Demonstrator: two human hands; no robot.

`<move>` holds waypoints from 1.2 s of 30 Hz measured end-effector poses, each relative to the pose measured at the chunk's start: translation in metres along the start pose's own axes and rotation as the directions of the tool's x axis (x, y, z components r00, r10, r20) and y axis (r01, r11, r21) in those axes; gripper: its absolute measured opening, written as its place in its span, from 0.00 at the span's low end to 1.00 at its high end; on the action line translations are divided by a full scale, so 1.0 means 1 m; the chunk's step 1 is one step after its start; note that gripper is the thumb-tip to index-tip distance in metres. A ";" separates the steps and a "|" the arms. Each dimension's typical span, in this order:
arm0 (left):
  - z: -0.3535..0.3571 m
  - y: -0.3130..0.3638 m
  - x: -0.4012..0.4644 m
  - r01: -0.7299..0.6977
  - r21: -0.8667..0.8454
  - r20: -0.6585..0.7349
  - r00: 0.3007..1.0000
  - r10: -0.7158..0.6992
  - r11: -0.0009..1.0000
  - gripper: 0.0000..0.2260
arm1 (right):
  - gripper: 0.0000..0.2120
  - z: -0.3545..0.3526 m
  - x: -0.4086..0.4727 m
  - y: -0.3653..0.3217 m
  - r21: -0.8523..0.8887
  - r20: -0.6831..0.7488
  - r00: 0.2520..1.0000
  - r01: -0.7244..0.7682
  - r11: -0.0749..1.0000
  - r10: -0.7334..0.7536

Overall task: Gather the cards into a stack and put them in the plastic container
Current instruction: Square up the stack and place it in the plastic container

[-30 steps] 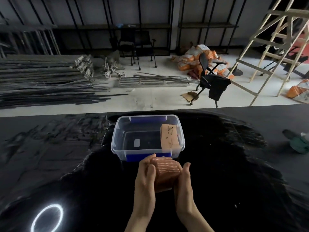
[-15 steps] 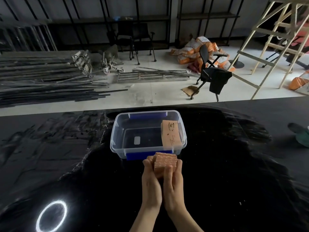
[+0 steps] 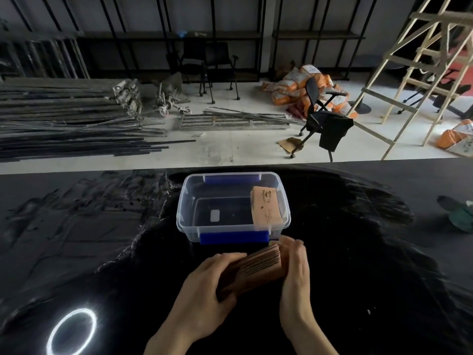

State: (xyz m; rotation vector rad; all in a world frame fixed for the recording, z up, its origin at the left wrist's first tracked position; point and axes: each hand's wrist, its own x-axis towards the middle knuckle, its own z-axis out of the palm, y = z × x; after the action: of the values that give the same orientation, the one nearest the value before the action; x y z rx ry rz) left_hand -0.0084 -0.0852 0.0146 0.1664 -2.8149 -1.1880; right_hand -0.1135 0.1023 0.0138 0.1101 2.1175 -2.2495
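A stack of brown cards [image 3: 256, 269] lies tilted between both my hands, just in front of the clear plastic container [image 3: 184, 213]. My left hand [image 3: 204, 290] grips its lower left end. My right hand [image 3: 294, 272] presses flat against its right end. The container has blue clips and stands on the black table. A brown card box [image 3: 266, 208] leans against its right inner wall.
A black glossy table [image 3: 358, 252] fills the lower view, with a bright ring-light reflection [image 3: 73, 331] at the front left. A dark green object [image 3: 458, 213] lies at the right edge. Beyond the table are metal rods, chairs and a wooden ladder.
The stack was held upright between pressed palms. It now lies lengthwise and tilted, with my hands spread apart to its two ends.
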 end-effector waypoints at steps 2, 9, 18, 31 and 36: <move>-0.004 -0.003 0.005 -0.017 0.183 0.100 0.995 -0.002 0.983 0.29 | 0.10 0.030 -0.021 0.016 -0.104 0.179 0.984 0.040 0.994 -0.021; 0.030 -0.012 -0.005 0.143 -0.311 -0.045 0.985 -0.164 0.940 0.32 | 0.04 0.045 -0.021 0.049 -0.271 0.084 0.996 0.056 0.961 -0.034; 0.067 0.015 0.025 0.193 -0.656 -0.456 0.669 -0.587 0.730 0.10 | 0.11 0.047 -0.021 0.056 -0.217 -0.001 1.000 0.009 0.976 -0.009; 0.063 0.013 0.030 0.140 -0.701 -0.445 0.680 -0.583 0.699 0.11 | 0.16 0.047 -0.021 0.055 -0.232 0.006 0.996 0.093 0.968 -0.094; 0.069 0.007 0.032 0.201 -0.694 -0.447 0.633 -0.632 0.692 0.12 | 0.15 0.049 -0.018 0.058 -0.313 0.000 0.995 0.094 0.945 -0.099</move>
State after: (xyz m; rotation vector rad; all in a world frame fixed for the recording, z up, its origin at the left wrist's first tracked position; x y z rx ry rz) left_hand -0.0482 -0.0359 -0.0276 1.0596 -1.7026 -1.6167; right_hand -0.0912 0.0500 -0.0390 0.0104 2.5067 -1.9285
